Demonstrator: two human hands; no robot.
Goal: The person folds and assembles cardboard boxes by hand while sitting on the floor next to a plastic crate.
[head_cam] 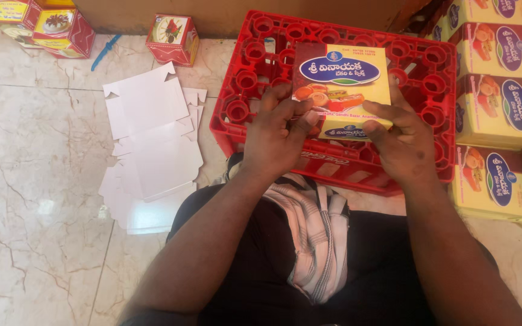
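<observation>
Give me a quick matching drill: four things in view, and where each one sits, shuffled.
Things:
1. yellow box
2. red crate
3. flat white blanks
4. stacked boxes

Places:
A. on the floor, left of the crate
B. piled at the right edge
C. held in both hands, left hand and right hand
D. upside down in front of the person, under the hands

Pairs: 1-C, 2-D, 3-A, 4-B
</observation>
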